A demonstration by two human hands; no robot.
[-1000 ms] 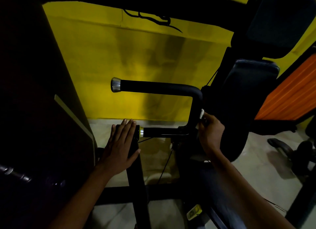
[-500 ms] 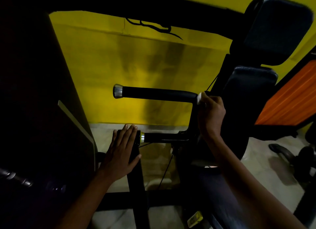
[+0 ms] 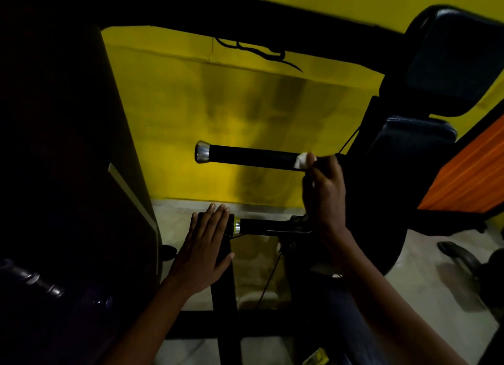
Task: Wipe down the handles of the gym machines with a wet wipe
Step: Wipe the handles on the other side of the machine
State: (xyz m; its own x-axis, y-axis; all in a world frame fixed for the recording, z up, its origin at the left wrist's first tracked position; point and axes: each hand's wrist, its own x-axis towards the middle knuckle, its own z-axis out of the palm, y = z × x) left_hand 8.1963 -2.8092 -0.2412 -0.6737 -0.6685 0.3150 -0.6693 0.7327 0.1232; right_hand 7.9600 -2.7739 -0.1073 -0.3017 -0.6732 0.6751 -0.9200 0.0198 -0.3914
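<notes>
A black horizontal handle (image 3: 251,157) with a chrome end cap juts left from the machine, in front of the yellow wall. My right hand (image 3: 324,190) grips the handle's right end with a white wet wipe (image 3: 301,161) bunched under the fingers. Below it runs a shorter black bar (image 3: 267,225) with a chrome and yellow collar. My left hand (image 3: 204,253) lies flat, fingers straight, on the top of a black upright post (image 3: 225,288) at that bar's left end.
Black seat pads (image 3: 452,62) rise at the upper right beside an orange panel (image 3: 469,173). A dark machine body (image 3: 60,173) fills the left side. A thin cable (image 3: 268,277) hangs under the lower bar. Pale floor (image 3: 425,291) shows below.
My right hand with the wipe has climbed from the lower joint up the bend onto the upper handle's right end. My left hand has stayed on the post.
</notes>
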